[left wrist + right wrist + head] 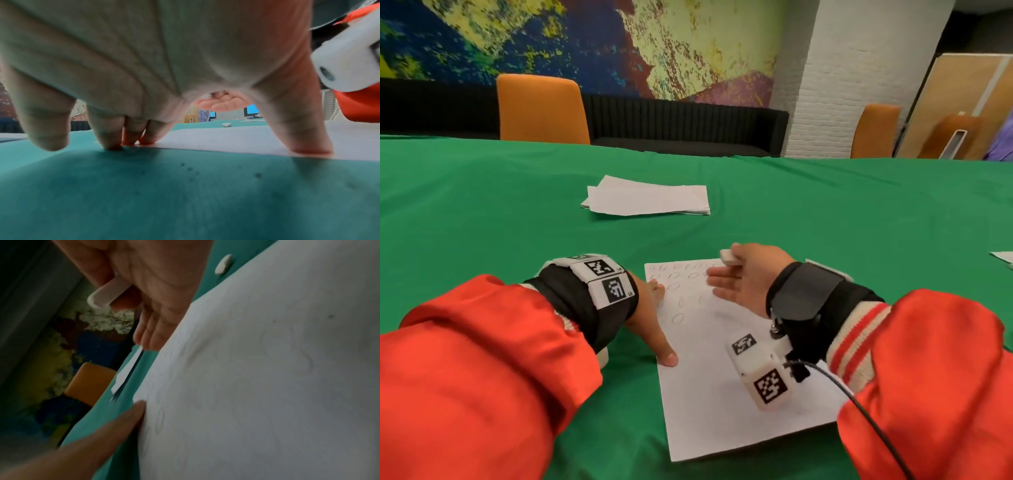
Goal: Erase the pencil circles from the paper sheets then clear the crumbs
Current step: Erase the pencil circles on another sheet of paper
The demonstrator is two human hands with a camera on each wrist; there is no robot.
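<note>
Head view: rounded white eraser (728, 257) above smooth paper sheet (722, 387), pencilled ovals (676, 318).

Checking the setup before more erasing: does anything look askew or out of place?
The paper stack is fanned unevenly. A small white lump lies loose on the green cloth beyond the sheet; what it is, I cannot tell.

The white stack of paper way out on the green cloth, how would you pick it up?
Likely by the near left corner of the white stack of paper sheets, from the left: there the sheets lie fanned and overhang each other, so fingertips could slip under. It lies flat on the green tablecloth.
</note>
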